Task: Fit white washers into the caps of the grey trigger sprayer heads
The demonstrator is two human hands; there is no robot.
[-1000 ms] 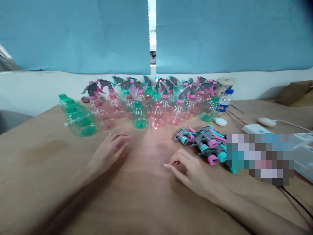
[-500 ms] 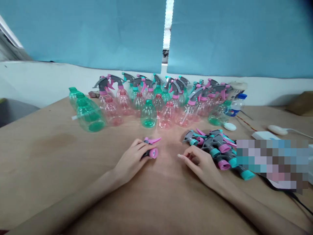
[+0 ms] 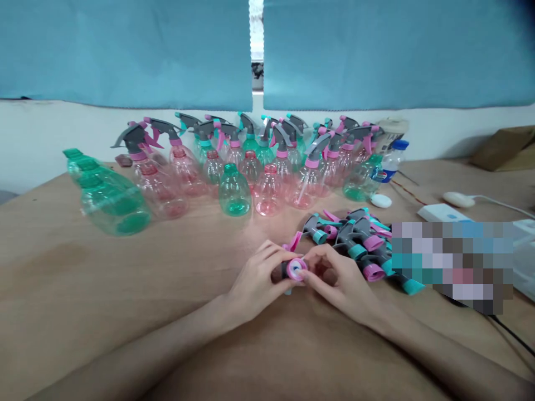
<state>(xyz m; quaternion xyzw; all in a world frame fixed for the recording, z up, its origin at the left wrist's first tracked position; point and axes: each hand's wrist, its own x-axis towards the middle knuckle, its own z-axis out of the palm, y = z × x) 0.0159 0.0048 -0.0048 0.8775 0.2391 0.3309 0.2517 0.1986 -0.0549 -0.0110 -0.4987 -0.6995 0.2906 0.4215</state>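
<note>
1. Spray head (image 3: 296,269), grey and pink: sits between the two hands, its collar opening facing me.
2. Left hand (image 3: 259,277): grips the spray head between thumb and fingers.
3. Right hand (image 3: 337,283): fingers curled, thumb at the collar; I cannot tell whether it grips.
4. Loose spray heads (image 3: 356,250): lie piled just beside the right hand.
5. Green bottle (image 3: 234,192) and pink bottle (image 3: 268,195): stand uncapped beyond the hands.

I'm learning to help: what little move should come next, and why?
Maybe the right hand should press its thumb into the pink collar: the left hand holds the spray head, the collar's open end faces us, showing white inside, and the thumb is at its rim.
</note>
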